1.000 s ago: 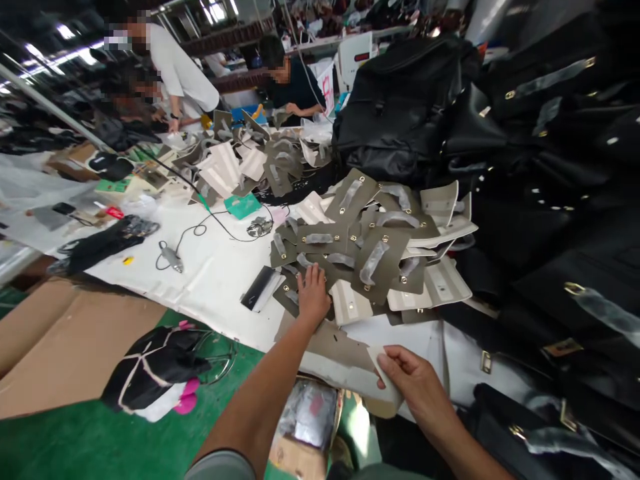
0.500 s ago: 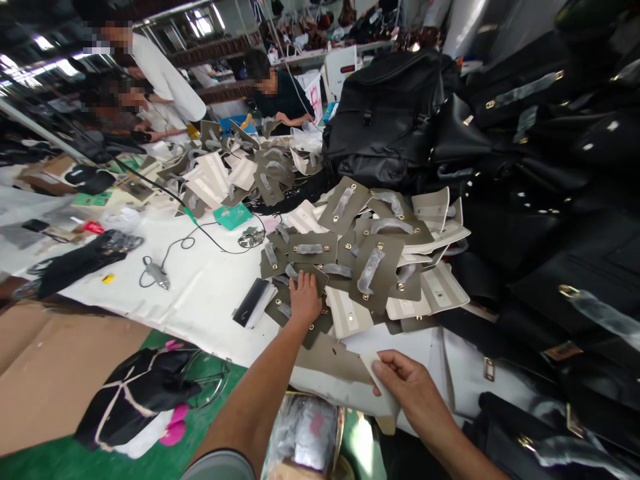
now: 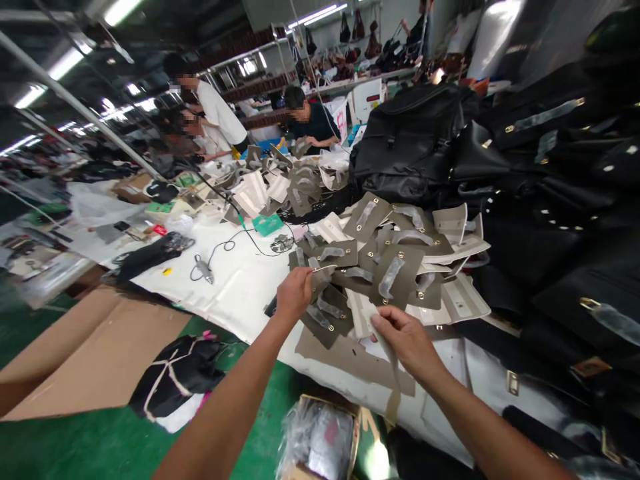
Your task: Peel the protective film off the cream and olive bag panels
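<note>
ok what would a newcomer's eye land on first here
Probably the heap of black bags filling the right side. Next, the pile of olive-brown panels with wrapped handles mid-picture, where the left hand grips one panel and the right hand holds a long strip.

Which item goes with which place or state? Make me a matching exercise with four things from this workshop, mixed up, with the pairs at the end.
1. Left hand
2. Right hand
3. Green card
4. Cardboard box

A. Below the table's edge, with grey plastic inside
B. Holding a grey-brown panel
C. On the white tabletop
D. Pinching a long strip

Pairs: 1-B, 2-D, 3-C, 4-A
</note>
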`<state>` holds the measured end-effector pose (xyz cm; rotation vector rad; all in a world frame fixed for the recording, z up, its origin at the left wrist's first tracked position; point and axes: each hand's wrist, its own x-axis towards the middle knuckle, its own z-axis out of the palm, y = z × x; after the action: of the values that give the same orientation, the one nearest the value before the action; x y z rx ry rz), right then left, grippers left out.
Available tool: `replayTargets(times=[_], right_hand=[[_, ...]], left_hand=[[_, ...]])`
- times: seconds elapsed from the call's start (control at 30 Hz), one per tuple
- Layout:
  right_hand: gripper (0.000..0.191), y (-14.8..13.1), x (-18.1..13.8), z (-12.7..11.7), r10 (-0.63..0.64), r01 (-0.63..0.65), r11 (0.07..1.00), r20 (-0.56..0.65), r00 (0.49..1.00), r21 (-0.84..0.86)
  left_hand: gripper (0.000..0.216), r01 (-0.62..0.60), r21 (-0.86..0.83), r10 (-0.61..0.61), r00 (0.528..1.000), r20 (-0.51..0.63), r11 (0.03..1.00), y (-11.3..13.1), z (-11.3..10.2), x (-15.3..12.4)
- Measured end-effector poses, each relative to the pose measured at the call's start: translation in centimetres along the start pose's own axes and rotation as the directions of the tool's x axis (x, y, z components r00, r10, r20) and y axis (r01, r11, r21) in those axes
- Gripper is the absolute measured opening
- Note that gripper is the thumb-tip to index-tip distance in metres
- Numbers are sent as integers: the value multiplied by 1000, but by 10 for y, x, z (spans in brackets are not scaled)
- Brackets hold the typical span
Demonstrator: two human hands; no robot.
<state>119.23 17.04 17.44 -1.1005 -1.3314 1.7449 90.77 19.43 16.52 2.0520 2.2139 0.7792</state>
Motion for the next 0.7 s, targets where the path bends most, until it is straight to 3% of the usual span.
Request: replayTargets(times=[0.1,0.17,0.27,0.37,0.43,0.57,0.7], right_hand=[[35,-26,11,26,-118,115,993,124,985,25],[34,-42,14,44,-185,185,983,190,964,19],[33,-58,11,65,-278,303,952,273,921,-52],[32,-64,2,81,-317,375,919,340,885,-118],[32,-64,-6,88,-304,373,920,380,874,-122],[34,-65,-21,95,-244,326,935,412,878,-140],[37,-68,-30,88,-213,297,944,423,881,-143]], left_hand=[[30,22,-108,-31,996,-79,994,26,-54,-16],[29,92,-293,-116,991,-63,952,45,-84,-35],[27,254,-633,-290,956,49,732,69,-114,-67],[27,320,-820,-400,908,122,475,85,-127,-99],[27,319,-872,-453,882,130,371,92,-130,-117],[28,288,-902,-504,859,95,321,104,-131,-139],[26,269,-911,-467,879,99,313,116,-133,-148]])
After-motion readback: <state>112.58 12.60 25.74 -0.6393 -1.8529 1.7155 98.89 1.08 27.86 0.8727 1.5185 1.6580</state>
